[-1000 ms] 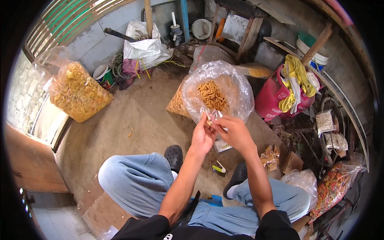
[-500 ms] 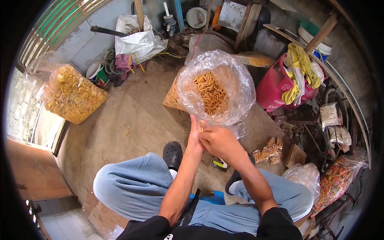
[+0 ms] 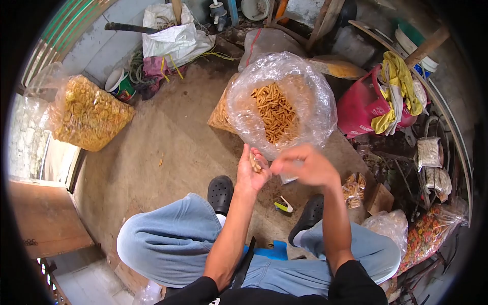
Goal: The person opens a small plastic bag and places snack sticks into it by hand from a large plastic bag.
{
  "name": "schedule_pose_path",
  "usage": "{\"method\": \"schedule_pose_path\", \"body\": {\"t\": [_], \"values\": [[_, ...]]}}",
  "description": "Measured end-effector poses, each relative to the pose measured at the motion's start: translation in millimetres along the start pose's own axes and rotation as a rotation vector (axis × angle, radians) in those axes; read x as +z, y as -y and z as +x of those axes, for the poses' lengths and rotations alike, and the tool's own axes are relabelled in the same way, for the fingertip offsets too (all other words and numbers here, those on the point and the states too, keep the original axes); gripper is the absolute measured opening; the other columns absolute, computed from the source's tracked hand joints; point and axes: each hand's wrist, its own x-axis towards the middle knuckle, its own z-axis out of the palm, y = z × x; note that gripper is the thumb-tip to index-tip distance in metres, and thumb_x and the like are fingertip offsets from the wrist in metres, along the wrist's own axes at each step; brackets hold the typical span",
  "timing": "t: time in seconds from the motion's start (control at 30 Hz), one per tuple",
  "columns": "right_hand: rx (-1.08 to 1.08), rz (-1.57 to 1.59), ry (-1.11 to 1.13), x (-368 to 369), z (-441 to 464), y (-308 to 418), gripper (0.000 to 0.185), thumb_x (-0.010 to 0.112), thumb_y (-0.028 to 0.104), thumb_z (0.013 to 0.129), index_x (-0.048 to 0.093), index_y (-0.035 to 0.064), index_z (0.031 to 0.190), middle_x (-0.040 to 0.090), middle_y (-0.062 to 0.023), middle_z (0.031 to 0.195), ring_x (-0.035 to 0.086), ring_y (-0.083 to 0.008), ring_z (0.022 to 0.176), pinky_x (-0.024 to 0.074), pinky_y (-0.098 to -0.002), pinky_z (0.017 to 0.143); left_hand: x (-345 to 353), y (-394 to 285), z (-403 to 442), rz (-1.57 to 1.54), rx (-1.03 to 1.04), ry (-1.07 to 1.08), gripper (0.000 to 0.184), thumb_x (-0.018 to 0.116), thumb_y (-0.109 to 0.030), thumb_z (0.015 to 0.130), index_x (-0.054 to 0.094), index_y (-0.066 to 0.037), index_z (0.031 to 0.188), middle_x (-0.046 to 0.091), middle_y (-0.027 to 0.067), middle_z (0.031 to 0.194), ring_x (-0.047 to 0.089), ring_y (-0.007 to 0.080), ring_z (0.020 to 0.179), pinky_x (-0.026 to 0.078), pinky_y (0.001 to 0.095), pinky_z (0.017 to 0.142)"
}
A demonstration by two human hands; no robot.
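Observation:
My left hand (image 3: 249,178) is held palm up with its fingers curled around a small clear plastic packet (image 3: 255,161) containing a few brown stick snacks. Just right of it is my right hand (image 3: 310,168), smeared by motion; a bit of clear plastic shows below its fingers, and I cannot see whether they grip it. Beyond both hands stands a large clear bag (image 3: 319,109), its mouth wide open, with many stick snacks (image 3: 274,114) inside. On the floor near my right shoe lies a small green and white stapler (image 3: 283,205). Several filled packets (image 3: 353,190) lie right of my right forearm.
A big bag of yellow chips (image 3: 91,114) stands at the left. A pink tub (image 3: 358,109) with yellow cloth is at the right, above hanging packets (image 3: 429,152) and a bag of colourful snacks (image 3: 424,236). A white sack (image 3: 178,43) sits at the back.
My hands, close together before, have parted. The right hand has moved right and slightly up, and the packet in my left palm is now exposed. The view has shifted slightly.

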Motion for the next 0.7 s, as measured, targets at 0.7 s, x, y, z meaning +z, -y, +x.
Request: {"method": "schedule_pose_path", "body": {"t": [0.7], "values": [[0.269,-1.098,-0.278,-48,170,-207,0.022,0.046,0.005,0.084,0.06,0.0018,0.1,0.06,-0.0187,0.11,0.057,-0.0365,0.103,0.046,-0.0439,0.088,2,31,-3,0.109,-0.07,0.014,0.026,0.038,-0.03,0.098,0.051,-0.01,0.088,0.053,0.0001,0.077,0.054,0.0143,0.065,0.045,0.0291,0.06]]}}
